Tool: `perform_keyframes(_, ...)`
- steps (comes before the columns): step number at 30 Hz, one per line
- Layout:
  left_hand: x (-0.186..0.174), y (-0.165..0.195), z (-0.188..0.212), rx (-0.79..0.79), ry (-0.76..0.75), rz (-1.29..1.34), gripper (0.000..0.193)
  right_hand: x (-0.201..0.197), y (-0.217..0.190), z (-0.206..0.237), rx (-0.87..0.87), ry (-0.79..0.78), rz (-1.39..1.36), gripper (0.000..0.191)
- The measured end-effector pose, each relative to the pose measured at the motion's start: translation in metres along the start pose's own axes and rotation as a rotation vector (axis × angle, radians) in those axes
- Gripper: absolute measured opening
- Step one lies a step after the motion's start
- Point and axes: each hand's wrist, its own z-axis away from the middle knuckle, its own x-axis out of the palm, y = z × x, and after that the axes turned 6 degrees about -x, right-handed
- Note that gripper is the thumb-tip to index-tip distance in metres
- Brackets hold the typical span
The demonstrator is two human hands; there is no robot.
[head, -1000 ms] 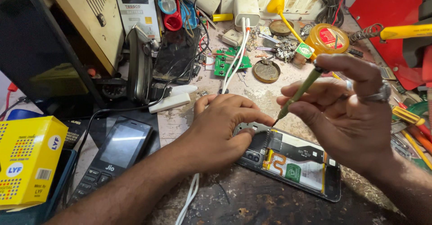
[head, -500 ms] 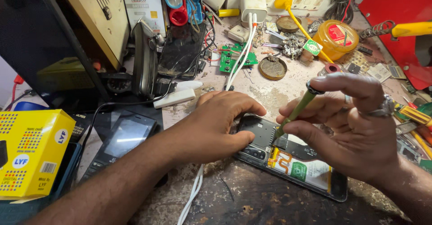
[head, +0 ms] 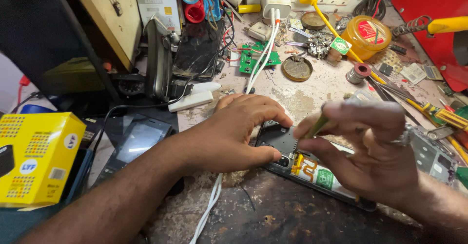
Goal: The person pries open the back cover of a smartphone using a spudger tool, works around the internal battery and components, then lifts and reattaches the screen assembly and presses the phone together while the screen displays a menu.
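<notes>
Now mid-disassembly, judging by the grip: left hand (head: 234, 134) pressed flat on the opened phone (head: 312, 168) lying on the bench (head: 312, 88), fingers spread, clasping nothing. Right hand (head: 375, 151) pinching a thin green-handled tool (head: 318, 125) at the exposed board. Next, probably: steady tip pressure, phone pinned firmly.

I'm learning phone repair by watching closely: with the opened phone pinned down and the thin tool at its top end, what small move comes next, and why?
Probably ease the thin yellow-green tool tip down onto the exposed black top section of the opened phone. The left hand already presses the phone flat, and the right hand pinches the tool angled toward that spot; contact itself is blurred.
</notes>
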Motion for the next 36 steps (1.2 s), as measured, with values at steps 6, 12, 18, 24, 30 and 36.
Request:
perform_keyframes(6, -0.010, 0.001, 0.004, 0.032, -0.087, -0.015, 0.057, -0.004, -0.004, -0.005, 0.165, 0.110, 0.166, 0.069)
perform_keyframes(12, -0.017, 0.002, 0.003, 0.099, -0.138, 0.045, 0.046, -0.002, -0.010, -0.012, 0.175, 0.047, -0.061, 0.060)
perform_keyframes(18, -0.030, 0.005, 0.002, -0.258, -0.282, 0.209, 0.057, -0.002, -0.017, -0.013, 0.308, 0.037, -0.117, 0.052)
perform_keyframes(24, -0.033, 0.013, 0.001, -0.277, -0.278, 0.202, 0.059, -0.002, -0.013, -0.009, 0.284, 0.083, -0.147, 0.053)
perform_keyframes(30, -0.027, 0.009, 0.000, -0.046, -0.263, 0.077, 0.089, -0.003, -0.009, -0.004, 0.201, 0.074, -0.123, 0.056)
perform_keyframes(36, -0.021, 0.002, -0.002, 0.037, -0.170, 0.072, 0.112, -0.002, -0.012, -0.009, 0.188, 0.042, 0.394, 0.068)
